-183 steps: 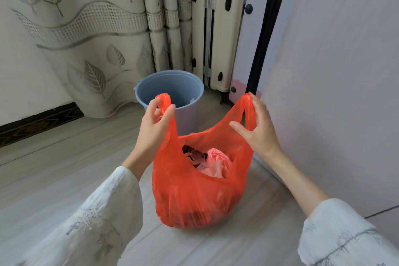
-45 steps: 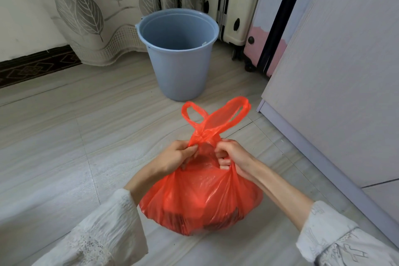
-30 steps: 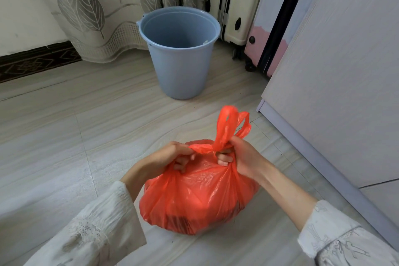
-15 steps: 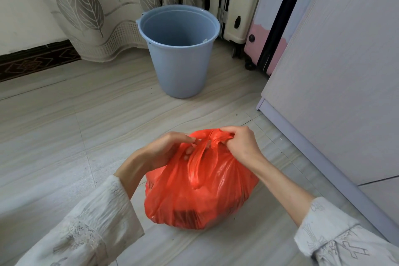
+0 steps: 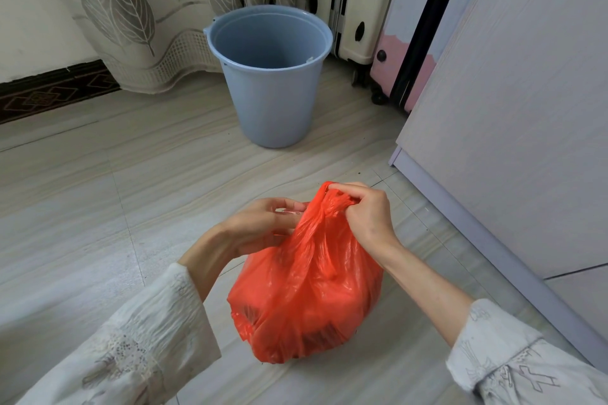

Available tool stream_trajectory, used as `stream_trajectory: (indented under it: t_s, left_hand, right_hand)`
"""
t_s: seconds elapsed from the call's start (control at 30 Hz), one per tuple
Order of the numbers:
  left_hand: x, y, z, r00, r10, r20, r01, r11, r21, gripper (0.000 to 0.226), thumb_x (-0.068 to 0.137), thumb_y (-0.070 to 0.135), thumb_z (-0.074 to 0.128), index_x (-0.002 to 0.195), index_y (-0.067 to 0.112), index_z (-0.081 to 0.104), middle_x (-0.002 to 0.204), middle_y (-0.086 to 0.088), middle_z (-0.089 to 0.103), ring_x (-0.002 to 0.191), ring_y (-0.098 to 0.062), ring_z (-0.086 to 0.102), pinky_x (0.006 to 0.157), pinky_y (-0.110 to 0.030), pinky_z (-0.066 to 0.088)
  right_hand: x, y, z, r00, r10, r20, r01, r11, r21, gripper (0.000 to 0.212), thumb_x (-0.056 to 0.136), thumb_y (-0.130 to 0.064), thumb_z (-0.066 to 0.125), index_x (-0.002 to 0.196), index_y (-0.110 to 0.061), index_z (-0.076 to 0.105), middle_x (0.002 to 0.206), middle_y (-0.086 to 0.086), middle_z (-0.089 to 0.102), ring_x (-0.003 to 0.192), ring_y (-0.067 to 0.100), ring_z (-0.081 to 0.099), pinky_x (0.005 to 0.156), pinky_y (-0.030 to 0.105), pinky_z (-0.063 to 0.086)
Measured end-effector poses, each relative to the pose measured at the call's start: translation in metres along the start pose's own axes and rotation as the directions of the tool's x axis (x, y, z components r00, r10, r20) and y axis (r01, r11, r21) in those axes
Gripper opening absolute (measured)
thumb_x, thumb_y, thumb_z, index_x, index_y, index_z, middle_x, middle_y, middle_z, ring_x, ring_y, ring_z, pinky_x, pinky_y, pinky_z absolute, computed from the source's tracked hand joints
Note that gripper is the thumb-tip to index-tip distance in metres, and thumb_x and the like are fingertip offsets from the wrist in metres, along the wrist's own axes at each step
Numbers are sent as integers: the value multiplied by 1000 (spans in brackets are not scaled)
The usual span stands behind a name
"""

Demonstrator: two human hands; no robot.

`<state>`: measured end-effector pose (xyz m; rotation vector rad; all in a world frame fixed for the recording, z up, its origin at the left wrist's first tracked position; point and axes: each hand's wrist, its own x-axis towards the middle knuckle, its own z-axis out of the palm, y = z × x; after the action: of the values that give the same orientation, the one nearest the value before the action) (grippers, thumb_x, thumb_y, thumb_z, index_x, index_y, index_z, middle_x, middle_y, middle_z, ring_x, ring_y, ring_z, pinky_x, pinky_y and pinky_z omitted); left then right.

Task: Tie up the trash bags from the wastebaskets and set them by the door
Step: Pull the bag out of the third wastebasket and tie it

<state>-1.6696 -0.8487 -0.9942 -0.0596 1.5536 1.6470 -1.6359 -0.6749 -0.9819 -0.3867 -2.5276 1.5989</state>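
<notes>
With the handle loops now drawn down from upright, the right hand (image 5: 368, 217) pinches the gathered neck of the orange trash bag (image 5: 306, 302) on the floor while the left hand (image 5: 263, 227) grips the opposite strand, tensioning the knot before the emptied wastebasket (image 5: 273, 102).

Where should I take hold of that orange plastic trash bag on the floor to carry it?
Probably by the gathered neck at the top of the orange plastic trash bag, coming from above. The plastic bunches into a narrow twist there, where the right hand already pinches it and the left hand holds beside it; the bulging body below offers no firm grip.
</notes>
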Motion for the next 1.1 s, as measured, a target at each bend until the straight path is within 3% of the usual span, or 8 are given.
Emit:
stream_trajectory:
  t_s: [0.17,0.33,0.47,0.57,0.67,0.83,0.97,1.1]
  left_hand:
    - [-3,6,6,996,-16,93,10,998,68,13,81,-1,57,87,8,63,72,-5,60,60,-10,51,62,-20,43]
    - [-5,12,-2,967,186,-176,-85,881,464,7,77,-4,56,82,-1,60,72,-10,48,66,-18,44,65,-31,40]
    - [-16,20,-14,961,187,-202,-69,874,481,19,79,18,69,77,0,63,69,-6,57,68,-14,53,73,-30,47]
    - [-21,25,-23,941,259,-217,-189,936,298,11,80,18,67,72,9,64,63,6,64,67,-5,58,76,-26,45]
    - [-21,27,-27,918,318,-238,-350,931,-106,14,69,23,67,79,13,65,75,5,68,81,-8,63,85,-28,45]
    - [-24,29,-11,879,423,-220,-461,634,-621,14,65,34,70,72,21,68,104,0,71,117,-22,58,103,-43,40]
    - [-18,29,-2,859,418,-295,-491,511,-705,10,83,27,52,80,25,61,74,7,63,80,-12,67,98,-37,47]
    - [-9,24,-3,883,343,-320,-467,575,-672,26,94,18,37,68,19,43,51,7,35,40,-6,34,49,-18,45]
  right_hand:
    - [2,0,0,999,-7,42,5,999,50,52,67,22,43,99,-6,73,97,-3,66,98,10,61,92,20,46]
    - [4,-2,1,992,26,122,-50,979,198,43,71,23,48,101,2,70,96,2,67,85,0,63,76,4,47]
    - [9,0,-4,984,111,141,-166,862,479,31,73,20,50,79,-2,71,75,7,68,68,10,62,69,20,51]
    - [15,0,-12,957,229,178,-283,609,741,21,77,16,50,66,2,62,54,6,62,51,12,58,51,18,48]
    - [18,-2,-18,917,300,264,-384,480,789,23,82,10,43,67,2,59,58,10,63,52,17,60,49,21,51]
    - [13,-20,-26,867,218,448,-498,377,781,63,92,-10,25,45,-7,67,68,10,72,59,19,69,68,31,53]
    - [10,-32,-29,882,203,426,-472,356,807,67,92,-16,24,36,-10,62,65,10,72,59,19,69,68,30,53]
    - [24,-17,-31,861,412,299,-382,135,914,46,77,-4,34,34,-13,48,45,10,57,50,27,62,69,38,50]
